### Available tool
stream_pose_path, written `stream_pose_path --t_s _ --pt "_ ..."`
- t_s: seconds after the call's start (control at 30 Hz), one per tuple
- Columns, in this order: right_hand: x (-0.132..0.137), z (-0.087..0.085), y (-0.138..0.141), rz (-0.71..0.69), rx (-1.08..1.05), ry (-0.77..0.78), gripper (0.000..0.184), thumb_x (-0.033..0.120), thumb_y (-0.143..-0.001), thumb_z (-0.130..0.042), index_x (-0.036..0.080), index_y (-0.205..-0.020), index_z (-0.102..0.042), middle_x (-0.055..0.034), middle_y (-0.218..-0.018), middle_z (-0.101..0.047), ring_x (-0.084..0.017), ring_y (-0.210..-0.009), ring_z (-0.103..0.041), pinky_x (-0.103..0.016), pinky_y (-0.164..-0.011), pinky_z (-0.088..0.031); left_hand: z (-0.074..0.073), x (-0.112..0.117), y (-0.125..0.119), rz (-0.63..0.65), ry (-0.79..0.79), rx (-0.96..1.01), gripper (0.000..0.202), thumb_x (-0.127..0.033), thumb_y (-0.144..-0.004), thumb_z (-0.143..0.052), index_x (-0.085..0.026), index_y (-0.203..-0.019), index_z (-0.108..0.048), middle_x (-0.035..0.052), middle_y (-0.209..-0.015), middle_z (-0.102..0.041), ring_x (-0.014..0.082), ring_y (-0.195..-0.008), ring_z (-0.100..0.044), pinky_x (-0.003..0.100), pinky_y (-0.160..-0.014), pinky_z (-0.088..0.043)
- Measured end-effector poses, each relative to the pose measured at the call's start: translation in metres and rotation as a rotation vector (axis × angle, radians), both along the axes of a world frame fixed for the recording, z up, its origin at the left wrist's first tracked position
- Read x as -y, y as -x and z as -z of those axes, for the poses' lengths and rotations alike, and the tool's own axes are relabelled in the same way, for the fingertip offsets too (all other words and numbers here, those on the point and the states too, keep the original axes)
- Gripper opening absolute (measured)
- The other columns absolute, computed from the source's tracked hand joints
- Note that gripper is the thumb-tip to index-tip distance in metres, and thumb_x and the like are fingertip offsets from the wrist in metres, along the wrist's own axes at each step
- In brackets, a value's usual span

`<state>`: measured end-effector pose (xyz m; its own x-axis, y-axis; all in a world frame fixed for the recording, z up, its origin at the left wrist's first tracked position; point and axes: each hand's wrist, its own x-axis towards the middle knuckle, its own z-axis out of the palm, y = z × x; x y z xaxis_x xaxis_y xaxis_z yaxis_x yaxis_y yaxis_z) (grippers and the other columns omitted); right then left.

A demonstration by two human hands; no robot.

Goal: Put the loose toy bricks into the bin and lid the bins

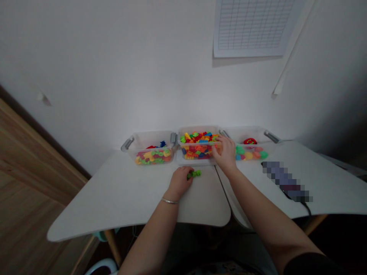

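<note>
My left hand (181, 179) rests on the white table (114, 191) with its fingers closed on a green toy block piece (195, 174). My right hand (226, 152) reaches into the right side of the middle clear bin (197, 131), which is full of small coloured building blocks (197, 145). Its fingers curl over the blocks at the bin's edge; what they hold, if anything, is hidden. A thin bracelet sits on my left wrist.
A clear bin (137, 139) with coloured pieces stands to the left, and another bin (255, 133) with round coloured pieces to the right. A pixelated dark object (286, 181) with a cable lies on the right table. A gap (226, 194) separates the two tabletops. A gridded paper hangs on the wall.
</note>
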<state>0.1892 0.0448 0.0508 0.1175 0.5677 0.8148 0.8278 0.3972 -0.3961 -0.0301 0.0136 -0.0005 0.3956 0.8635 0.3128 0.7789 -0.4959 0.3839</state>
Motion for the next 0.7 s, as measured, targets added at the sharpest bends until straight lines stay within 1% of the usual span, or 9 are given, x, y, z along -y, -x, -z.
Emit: stream_pose_path --t_s 0.07,0.1,0.17,0.23,0.27,0.37,0.43,0.53,0.7 --pt "0.014 0.005 0.008 -0.04 0.008 -0.014 0.027 0.025 -0.082 -0.051 0.019 -0.108 -0.057 -0.0117 -0.116 -0.061 -0.027 -0.114 -0.05 -0.046 -0.101 -0.035 -0.001 0.0 0.0 0.001 0.007 0.002 0.027 -0.013 -0.076 -0.06 -0.019 -0.103 -0.063 0.0055 -0.1 -0.068 0.0203 -0.094 -0.059 0.034 -0.087 -0.046" --pt "0.02 0.008 0.012 -0.083 0.026 0.002 0.025 0.024 -0.083 -0.05 0.02 -0.106 -0.058 -0.011 -0.112 -0.062 -0.026 -0.111 -0.052 -0.045 -0.099 -0.036 -0.001 0.0 0.0 0.002 0.01 0.005 0.027 -0.012 -0.076 -0.06 -0.019 -0.103 -0.063 0.0055 -0.1 -0.068 0.0201 -0.094 -0.059 0.034 -0.087 -0.046" --pt "0.03 0.017 0.021 -0.199 0.085 0.073 0.022 0.022 -0.083 -0.05 0.02 -0.102 -0.06 -0.0096 -0.105 -0.065 -0.025 -0.105 -0.055 -0.043 -0.097 -0.039 0.0 0.0 0.0 0.003 0.005 0.013 0.028 -0.012 -0.076 -0.06 -0.018 -0.103 -0.063 0.0057 -0.101 -0.068 0.0203 -0.095 -0.059 0.034 -0.087 -0.046" --pt "0.036 0.028 0.03 -0.295 0.139 0.173 0.022 0.02 -0.083 -0.051 0.021 -0.102 -0.061 -0.0091 -0.105 -0.065 -0.024 -0.103 -0.055 -0.041 -0.095 -0.041 0.001 0.0 0.0 0.006 -0.008 0.019 0.028 -0.011 -0.075 -0.06 -0.018 -0.103 -0.063 0.0058 -0.101 -0.067 0.0204 -0.095 -0.059 0.034 -0.088 -0.046" --pt "0.038 0.034 0.033 -0.319 0.158 0.227 0.024 0.019 -0.082 -0.052 0.021 -0.104 -0.061 -0.0093 -0.106 -0.064 -0.024 -0.104 -0.055 -0.041 -0.094 -0.042 0.002 -0.001 0.0 0.008 -0.015 0.021 0.028 -0.011 -0.076 -0.06 -0.018 -0.103 -0.063 0.0057 -0.101 -0.067 0.0204 -0.096 -0.059 0.034 -0.089 -0.046" --pt "0.04 0.049 0.041 -0.322 0.228 0.372 0.03 0.017 -0.079 -0.054 0.02 -0.108 -0.062 -0.0097 -0.112 -0.063 -0.025 -0.107 -0.053 -0.041 -0.094 -0.042 0.005 -0.002 0.0 0.016 -0.023 0.025 0.028 -0.011 -0.076 -0.059 -0.019 -0.103 -0.063 0.0051 -0.102 -0.067 0.0199 -0.097 -0.059 0.034 -0.09 -0.045" --pt "0.042 0.055 0.042 -0.324 0.297 0.436 0.03 0.015 -0.078 -0.056 0.019 -0.107 -0.063 -0.0089 -0.111 -0.064 -0.025 -0.107 -0.052 -0.04 -0.095 -0.041 0.006 -0.003 0.0 0.013 -0.022 0.025 0.028 -0.011 -0.076 -0.058 -0.019 -0.102 -0.063 0.0051 -0.101 -0.067 0.0197 -0.096 -0.059 0.033 -0.09 -0.046" --pt "0.044 0.058 0.041 -0.333 0.351 0.478 0.03 0.015 -0.077 -0.057 0.018 -0.106 -0.063 -0.0075 -0.106 -0.066 -0.024 -0.104 -0.052 -0.038 -0.094 -0.041 0.006 -0.003 0.0 0.003 -0.03 0.02 0.027 -0.011 -0.076 -0.058 -0.019 -0.101 -0.063 0.0058 -0.1 -0.067 0.02 -0.095 -0.059 0.034 -0.088 -0.046" --pt "0.042 0.062 0.039 -0.292 0.332 0.51 0.028 0.016 -0.079 -0.057 0.018 -0.106 -0.064 -0.0079 -0.103 -0.067 -0.023 -0.101 -0.054 -0.036 -0.092 -0.042 0.006 -0.003 0.0 0.003 -0.027 0.007 0.028 -0.012 -0.076 -0.059 -0.018 -0.103 -0.063 0.0058 -0.1 -0.067 0.0206 -0.096 -0.058 0.035 -0.089 -0.046"
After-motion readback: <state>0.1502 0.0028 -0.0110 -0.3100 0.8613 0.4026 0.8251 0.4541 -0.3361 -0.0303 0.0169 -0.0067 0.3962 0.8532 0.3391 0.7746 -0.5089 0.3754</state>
